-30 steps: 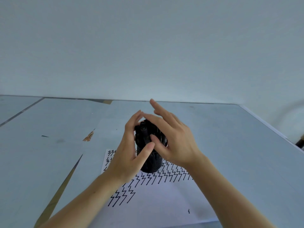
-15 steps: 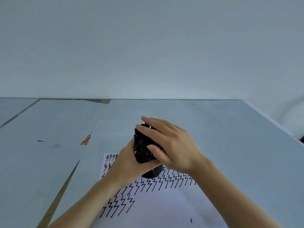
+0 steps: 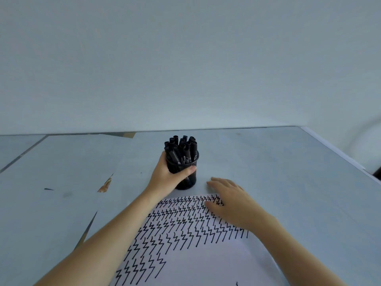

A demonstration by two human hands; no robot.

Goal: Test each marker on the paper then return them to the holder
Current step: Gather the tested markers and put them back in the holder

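- Head view: the holder (image 3: 183, 172) stands upright on the bench (image 3: 288, 172) at 12 o'clock from the paper (image 3: 185, 234), just past its far edge; the markers (image 3: 181, 148) stand capped ends up, long axes near vertical.
- The left hand (image 3: 167, 176) is wrapped round the holder, its fingers closed on the wall.
- The right hand (image 3: 231, 200) lies flat, open and empty on the paper's far right corner, at 4 o'clock from the holder, near it.
- The bench is pale, the wall (image 3: 185, 58) behind bare; zigzag marks cover most of the paper.
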